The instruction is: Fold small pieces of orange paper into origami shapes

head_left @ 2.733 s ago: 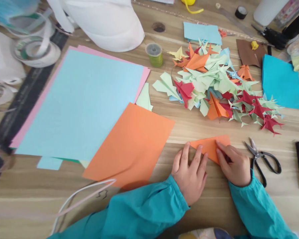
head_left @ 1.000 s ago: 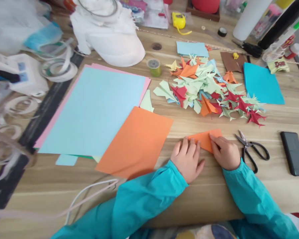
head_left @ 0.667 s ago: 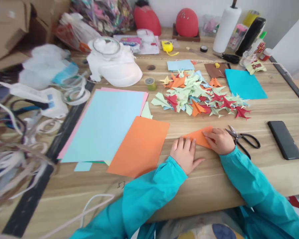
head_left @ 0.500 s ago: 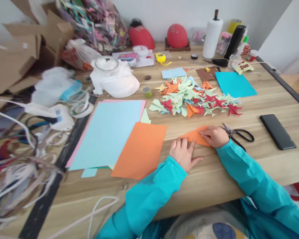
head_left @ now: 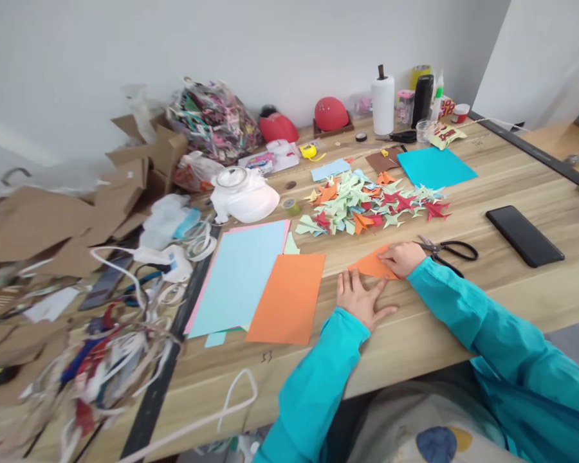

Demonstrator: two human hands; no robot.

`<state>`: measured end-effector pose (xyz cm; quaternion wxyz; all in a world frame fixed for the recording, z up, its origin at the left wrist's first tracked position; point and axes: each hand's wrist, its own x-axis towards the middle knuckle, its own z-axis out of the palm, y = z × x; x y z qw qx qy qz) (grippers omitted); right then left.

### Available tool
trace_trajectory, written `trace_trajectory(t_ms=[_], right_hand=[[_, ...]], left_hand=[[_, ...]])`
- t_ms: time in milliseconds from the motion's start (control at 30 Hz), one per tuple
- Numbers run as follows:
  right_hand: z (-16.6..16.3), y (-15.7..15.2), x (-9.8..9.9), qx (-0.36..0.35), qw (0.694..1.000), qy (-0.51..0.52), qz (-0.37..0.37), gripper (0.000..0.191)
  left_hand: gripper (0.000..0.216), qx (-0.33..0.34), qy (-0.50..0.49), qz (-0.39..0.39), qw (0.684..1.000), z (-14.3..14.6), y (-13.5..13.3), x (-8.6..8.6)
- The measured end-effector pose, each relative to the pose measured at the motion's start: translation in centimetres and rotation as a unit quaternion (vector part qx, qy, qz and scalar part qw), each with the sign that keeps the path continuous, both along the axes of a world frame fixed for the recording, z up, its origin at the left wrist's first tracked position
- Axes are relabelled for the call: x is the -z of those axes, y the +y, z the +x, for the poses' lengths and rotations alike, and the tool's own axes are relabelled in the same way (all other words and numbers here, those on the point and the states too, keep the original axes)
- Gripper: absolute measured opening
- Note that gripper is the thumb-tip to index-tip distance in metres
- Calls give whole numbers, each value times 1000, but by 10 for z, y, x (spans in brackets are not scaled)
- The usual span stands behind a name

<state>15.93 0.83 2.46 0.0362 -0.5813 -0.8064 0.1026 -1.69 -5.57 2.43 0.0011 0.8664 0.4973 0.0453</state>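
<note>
A small folded piece of orange paper (head_left: 367, 263) lies on the table in front of me. My left hand (head_left: 359, 301) is spread out flat, its fingertips at the paper's near left edge. Bent over the paper's right part, my right hand (head_left: 405, 258) presses on it with fingers and thumb together; its fingertips partly cover the fold. Black-handled scissors (head_left: 456, 249) rest just right of that hand. To the left lies a larger orange sheet (head_left: 289, 299), overlapping a stack of light blue and pink sheets (head_left: 238, 273).
Behind my hands spreads a pile of folded paper shapes (head_left: 350, 196) in green, orange and red. A black phone (head_left: 525, 235) lies at the right, and a turquoise paper square (head_left: 437, 168) farther back. Tangled cords (head_left: 120, 360) and cardboard (head_left: 43, 222) crowd the left side.
The camera view has tilted up and turned left, showing more wall and clutter. My hands stay at the orange paper; the left thumb and fingers look slightly more spread.
</note>
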Motion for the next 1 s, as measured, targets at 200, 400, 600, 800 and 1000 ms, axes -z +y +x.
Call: trace_trajectory(t_ms=[200,400,600,800,1000], right_hand=[[-1,-3,1,3,1000,-6,-1,39],[-7,-12,5,42,999,-7,31,50],[-14,-21,10,95,994,10,58,55],[-14,-25,13,101,993,-2,59,56],[-11,-32,17,91,991,-29,96,56]], left_hand=[[76,-5,19,-14,1000,2,-2,1],[76,-11,26,-23,999,-2,0,8],[81,-37,10,27,999,-10,3,18],[68,-58,1,60,997,-4,4,25],[59,-71,-16,55,996,-4,6,23]])
